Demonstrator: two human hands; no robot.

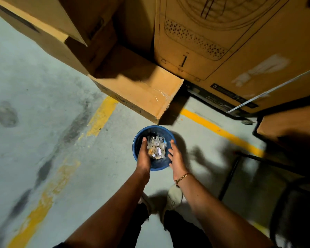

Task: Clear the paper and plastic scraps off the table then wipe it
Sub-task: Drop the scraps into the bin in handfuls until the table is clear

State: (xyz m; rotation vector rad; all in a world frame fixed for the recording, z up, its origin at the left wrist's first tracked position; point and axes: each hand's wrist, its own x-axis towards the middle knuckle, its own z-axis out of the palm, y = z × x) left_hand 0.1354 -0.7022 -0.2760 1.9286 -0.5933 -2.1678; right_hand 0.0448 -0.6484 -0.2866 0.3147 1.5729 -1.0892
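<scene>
A blue round bin stands on the concrete floor in front of my feet. Above its mouth sits a crumpled bundle of clear plastic and paper scraps. My left hand cups the bundle's left side, touching it. My right hand is beside the bundle on the right with fingers spread, a small gap between it and the scraps. A gold bracelet circles my right wrist. The table edge shows at the right, in shadow.
Large cardboard boxes stand stacked just behind the bin and along the back. Yellow floor lines cross the grey concrete. Dark metal table legs stand to the right. Open floor lies to the left.
</scene>
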